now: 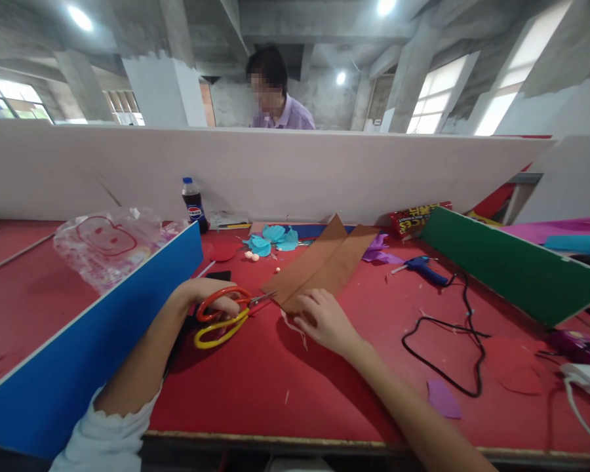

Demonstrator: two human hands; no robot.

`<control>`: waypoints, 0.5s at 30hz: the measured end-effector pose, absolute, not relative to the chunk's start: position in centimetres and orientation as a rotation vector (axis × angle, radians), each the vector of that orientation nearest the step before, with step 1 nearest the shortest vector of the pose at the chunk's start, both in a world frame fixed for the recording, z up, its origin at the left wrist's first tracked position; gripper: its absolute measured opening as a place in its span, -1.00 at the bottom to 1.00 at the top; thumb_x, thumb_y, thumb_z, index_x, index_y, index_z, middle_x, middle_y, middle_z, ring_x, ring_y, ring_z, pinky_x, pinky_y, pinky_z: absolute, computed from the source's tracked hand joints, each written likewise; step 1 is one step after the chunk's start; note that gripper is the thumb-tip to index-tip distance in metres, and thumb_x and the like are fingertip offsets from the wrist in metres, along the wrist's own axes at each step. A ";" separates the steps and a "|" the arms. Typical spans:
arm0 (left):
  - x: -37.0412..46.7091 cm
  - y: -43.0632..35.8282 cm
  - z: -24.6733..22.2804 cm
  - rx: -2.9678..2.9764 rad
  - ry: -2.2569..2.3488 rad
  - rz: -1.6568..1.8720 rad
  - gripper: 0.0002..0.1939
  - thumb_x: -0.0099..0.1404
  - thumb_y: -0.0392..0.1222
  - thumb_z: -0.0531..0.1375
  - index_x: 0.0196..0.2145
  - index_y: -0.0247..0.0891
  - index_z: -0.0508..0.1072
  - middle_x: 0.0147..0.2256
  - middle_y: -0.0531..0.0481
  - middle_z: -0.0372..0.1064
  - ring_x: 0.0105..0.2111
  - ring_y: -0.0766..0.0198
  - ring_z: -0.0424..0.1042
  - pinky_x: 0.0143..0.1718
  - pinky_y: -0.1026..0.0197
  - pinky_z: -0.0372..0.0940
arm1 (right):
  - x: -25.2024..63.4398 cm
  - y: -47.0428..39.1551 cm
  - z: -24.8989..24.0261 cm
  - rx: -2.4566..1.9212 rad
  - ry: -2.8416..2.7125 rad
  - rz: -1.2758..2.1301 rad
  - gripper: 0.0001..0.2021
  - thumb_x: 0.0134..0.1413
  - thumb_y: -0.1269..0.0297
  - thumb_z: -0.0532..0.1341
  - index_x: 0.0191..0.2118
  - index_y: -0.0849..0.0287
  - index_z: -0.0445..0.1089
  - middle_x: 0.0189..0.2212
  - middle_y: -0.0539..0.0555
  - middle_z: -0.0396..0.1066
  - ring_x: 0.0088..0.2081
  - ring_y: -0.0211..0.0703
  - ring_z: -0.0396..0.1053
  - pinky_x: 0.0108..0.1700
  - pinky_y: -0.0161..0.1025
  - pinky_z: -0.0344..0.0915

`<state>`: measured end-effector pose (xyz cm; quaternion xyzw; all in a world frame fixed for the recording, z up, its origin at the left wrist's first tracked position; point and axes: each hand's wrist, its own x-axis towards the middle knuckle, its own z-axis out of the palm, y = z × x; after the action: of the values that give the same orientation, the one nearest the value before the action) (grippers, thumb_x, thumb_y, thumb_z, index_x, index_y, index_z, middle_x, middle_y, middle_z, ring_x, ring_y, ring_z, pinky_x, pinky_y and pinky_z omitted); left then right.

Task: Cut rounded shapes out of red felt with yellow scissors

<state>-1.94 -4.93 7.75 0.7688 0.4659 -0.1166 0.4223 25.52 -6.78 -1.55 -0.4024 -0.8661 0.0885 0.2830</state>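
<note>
1. Left hand (222,300): curled around one pair of orange-and-yellow-handled metal scissors (233,318), blades at the brown sheet's near corner.
2. Right hand (327,321): fingers narrow, holding one folded brown sheet (319,262) on the red counter (275,393).
3. Two upright rectangular boards: one blue (103,334), one green (506,265).
4. One blue glue gun (425,267).

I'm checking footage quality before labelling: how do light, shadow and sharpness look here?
Head view: bright window panes and round ceiling lights glare white; a soft shadow darkens the red tabletop below the bare right hand; wide-angle stretch toward the edges; fine detail looks soft, even at the orange-and-yellow-handled scissors.
</note>
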 end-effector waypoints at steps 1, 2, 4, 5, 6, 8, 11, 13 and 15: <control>-1.9 -5.1 7.8 1.928 1.172 -0.290 -0.74 0.00 -0.20 0.01 -0.44 -0.35 0.44 -0.57 -0.02 0.38 -0.62 0.34 0.28 -0.62 0.36 0.17 | 25.3 -6.7 -1.6 -0.966 -2.426 0.233 -0.70 -0.01 0.15 0.08 -0.12 0.11 0.27 -0.13 0.15 0.25 -0.09 -0.09 0.17 -0.09 -0.17 0.09; -1.8 -5.2 7.9 1.922 1.167 -0.293 -0.74 0.00 -0.21 0.01 -0.44 -0.35 0.44 -0.56 -0.02 0.37 -0.62 0.35 0.27 -0.63 0.37 0.17 | 25.1 -6.5 -1.8 -0.897 -2.493 0.236 -0.64 -0.01 0.13 0.09 -0.07 0.10 0.23 -0.08 0.15 0.21 -0.06 -0.08 0.14 -0.06 -0.15 0.07; -1.4 -5.3 7.9 1.919 1.152 -0.295 -0.75 -0.01 -0.22 0.01 -0.44 -0.36 0.43 -0.57 -0.01 0.36 -0.63 0.36 0.25 -0.63 0.37 0.16 | 24.9 -6.0 -2.4 -0.859 -2.557 0.271 -0.61 0.04 0.11 0.05 0.01 0.09 0.17 -0.03 0.15 0.17 -0.02 -0.09 0.10 -0.03 -0.15 0.05; -1.2 -5.3 7.8 1.928 1.150 -0.300 -0.76 -0.02 -0.23 0.01 -0.46 -0.36 0.43 -0.58 0.00 0.35 -0.63 0.36 0.24 -0.63 0.37 0.15 | 24.8 -5.6 -2.6 -0.862 -2.562 0.293 -0.62 0.07 0.12 0.01 0.01 0.08 0.17 -0.03 0.14 0.17 -0.02 -0.11 0.10 -0.03 -0.16 0.05; -0.9 -5.4 7.8 1.945 1.154 -0.309 -0.77 -0.02 -0.23 0.02 -0.48 -0.36 0.42 -0.59 0.00 0.34 -0.64 0.37 0.22 -0.64 0.38 0.14 | 24.8 -5.1 -2.9 -0.866 -2.560 0.315 -0.65 0.10 0.15 -0.03 0.00 0.07 0.18 -0.04 0.13 0.19 -0.03 -0.13 0.12 -0.04 -0.17 0.06; -0.6 -5.4 7.8 1.986 1.176 -0.339 -0.80 -0.04 -0.22 0.03 -0.55 -0.37 0.40 -0.64 0.03 0.29 -0.66 0.38 0.17 -0.67 0.38 0.11 | 24.7 -3.8 -3.2 -0.872 -2.539 0.352 -0.69 0.15 0.24 -0.10 -0.04 0.09 0.22 -0.08 0.12 0.24 -0.07 -0.17 0.16 -0.07 -0.20 0.08; -0.6 -5.4 8.0 2.017 1.215 -0.360 -0.82 -0.05 -0.21 0.04 -0.62 -0.37 0.36 -0.71 0.06 0.20 -0.70 0.41 0.09 -0.71 0.38 0.07 | 24.3 -0.4 -3.1 -0.917 -2.508 0.416 -0.72 0.12 0.38 -0.10 -0.13 0.19 0.27 -0.23 0.14 0.32 -0.20 -0.22 0.24 -0.16 -0.27 0.14; -0.8 -5.5 8.3 2.025 1.248 -0.336 -0.84 -0.06 -0.21 0.03 -0.64 -0.35 0.33 -0.72 0.07 0.17 -0.71 0.42 0.06 -0.72 0.39 0.06 | 23.5 2.4 -2.6 -0.967 -2.466 0.403 -0.71 0.09 0.43 -0.09 -0.12 0.23 0.27 -0.22 0.15 0.32 -0.20 -0.21 0.25 -0.16 -0.28 0.14; -1.1 -5.6 8.5 2.035 1.277 -0.312 -0.84 -0.07 -0.21 0.03 -0.66 -0.34 0.30 -0.72 0.08 0.16 -0.71 0.43 0.06 -0.72 0.39 0.04 | 22.5 5.0 -2.0 -0.907 -2.554 0.404 -0.67 0.02 0.44 -0.01 -0.05 0.20 0.22 -0.11 0.14 0.28 -0.10 -0.18 0.21 -0.13 -0.27 0.12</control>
<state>-1.13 -5.60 8.54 0.7863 0.4936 -0.1205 0.3516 22.45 5.03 -1.99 -0.3243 -0.9133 0.1443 0.1996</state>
